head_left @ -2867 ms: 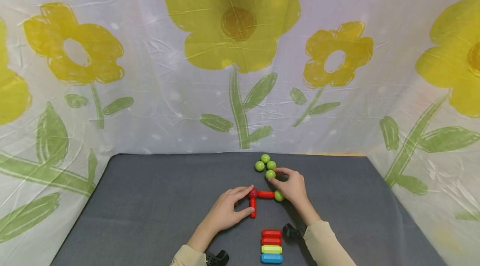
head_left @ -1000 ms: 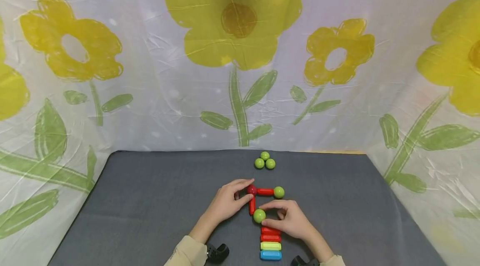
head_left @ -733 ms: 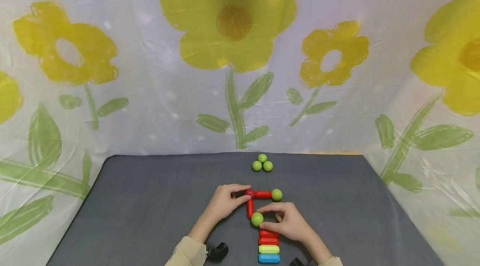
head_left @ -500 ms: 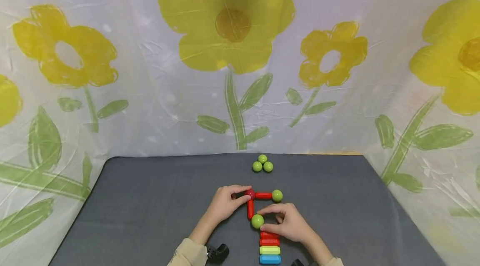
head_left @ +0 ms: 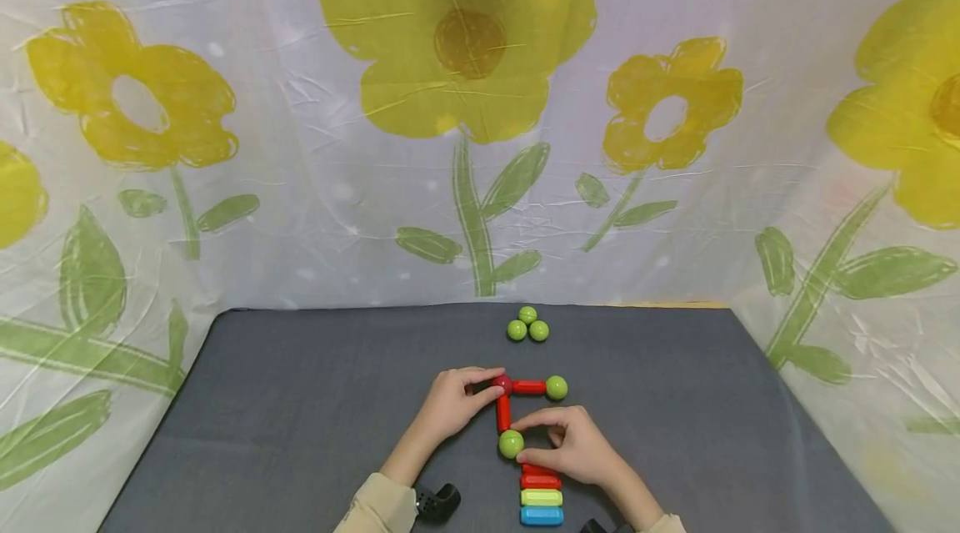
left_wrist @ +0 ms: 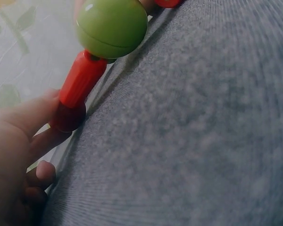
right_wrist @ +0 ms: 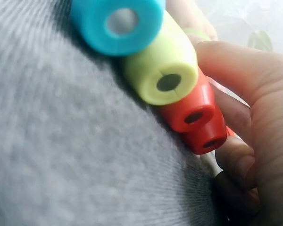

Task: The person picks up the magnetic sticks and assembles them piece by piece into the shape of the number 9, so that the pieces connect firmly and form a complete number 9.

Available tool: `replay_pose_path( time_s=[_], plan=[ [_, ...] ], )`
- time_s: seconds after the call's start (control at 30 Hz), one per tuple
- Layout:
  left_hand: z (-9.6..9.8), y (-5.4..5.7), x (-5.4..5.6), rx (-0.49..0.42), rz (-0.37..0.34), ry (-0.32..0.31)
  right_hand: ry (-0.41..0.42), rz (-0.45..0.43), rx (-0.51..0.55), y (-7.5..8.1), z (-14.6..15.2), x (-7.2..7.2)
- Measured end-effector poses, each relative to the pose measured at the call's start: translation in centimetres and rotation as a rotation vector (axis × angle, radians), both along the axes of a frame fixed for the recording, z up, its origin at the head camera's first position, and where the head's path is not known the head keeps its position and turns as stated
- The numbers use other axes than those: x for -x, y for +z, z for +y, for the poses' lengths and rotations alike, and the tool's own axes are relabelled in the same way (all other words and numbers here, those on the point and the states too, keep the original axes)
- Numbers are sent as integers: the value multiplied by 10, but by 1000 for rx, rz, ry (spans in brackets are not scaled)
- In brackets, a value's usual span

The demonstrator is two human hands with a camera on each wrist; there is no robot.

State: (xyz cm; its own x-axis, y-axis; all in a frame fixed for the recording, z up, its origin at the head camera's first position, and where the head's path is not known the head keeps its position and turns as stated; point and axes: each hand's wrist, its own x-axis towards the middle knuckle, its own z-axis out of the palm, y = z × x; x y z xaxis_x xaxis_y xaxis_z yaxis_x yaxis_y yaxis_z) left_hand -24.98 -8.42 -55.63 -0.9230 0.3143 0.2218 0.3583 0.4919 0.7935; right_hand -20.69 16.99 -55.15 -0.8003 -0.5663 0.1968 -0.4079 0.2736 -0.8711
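Dark grey table (head_left: 300,416), behind it a pale wrinkled backdrop (head_left: 330,191) with 5 yellow flowers (head_left: 470,43) and green leaves (head_left: 517,180)

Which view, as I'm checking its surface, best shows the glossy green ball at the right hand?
The left wrist view: the glossy green ball looms largest there, its seam line visible, though the top is cropped. The head view shows it nearly whole but small; the right wrist view, at most a blurred sliver behind the right hand.

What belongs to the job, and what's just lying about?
In use: left hand; red ball; right hand; near green ball; rightmost green ball; adjoining red rods.

Apparently lying about: clustered green balls; other red rods; yellow rod; blue rod.
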Motion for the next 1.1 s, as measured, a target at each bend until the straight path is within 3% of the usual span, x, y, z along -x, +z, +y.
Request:
replay_pose_path(
  time_s=[0.4,0.77,0.87,1.0,1.1],
  plan=[
    [1,1,-1,20,-7,10,-68,-20,-58,2,-7,-3],
    [2,2,-2,23,3,14,-74,6,27,4,-9,-3],
    [2,2,-2,30,17,24,-157,80,84,3,-7,-1],
    [1,2,-5,58,25,18,-391,226,114,2,-3,2],
    [-5,4,-10,94,-11,-29,-565,271,104,1,0,4]
  ],
)
